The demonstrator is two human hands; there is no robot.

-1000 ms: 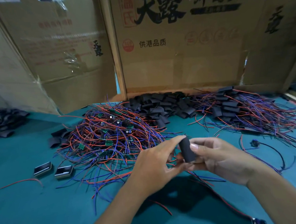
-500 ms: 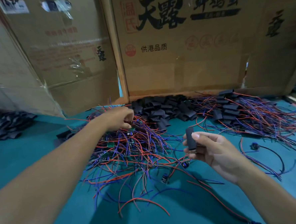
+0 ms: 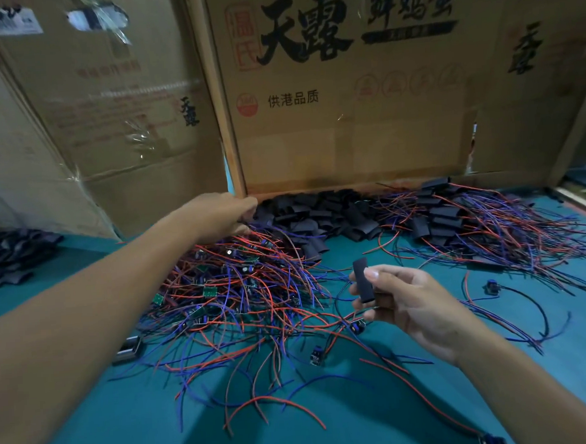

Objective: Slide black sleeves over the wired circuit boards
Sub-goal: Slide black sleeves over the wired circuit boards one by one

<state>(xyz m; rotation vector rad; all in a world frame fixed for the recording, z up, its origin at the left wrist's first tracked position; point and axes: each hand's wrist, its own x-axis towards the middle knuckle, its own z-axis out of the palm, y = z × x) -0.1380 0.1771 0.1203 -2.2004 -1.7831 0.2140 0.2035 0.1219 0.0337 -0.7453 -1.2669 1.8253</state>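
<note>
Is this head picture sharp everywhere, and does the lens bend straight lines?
Head view: the left hand is motion-blurred, the right hand holding the black tubular sleeve is sharp; brown cardboard box edges bow from wide-angle distortion.

Printing on the cardboard boxes

The large cardboard box [image 3: 364, 114] behind the table bears bold black "天露", then brush script "鲜鸡蛋" beside it, a red stamp reading "温氏", and lower down "供港品质". The left box [image 3: 113, 106] shows a small vertical "天露"; its white label and faded red print are unreadable
</note>
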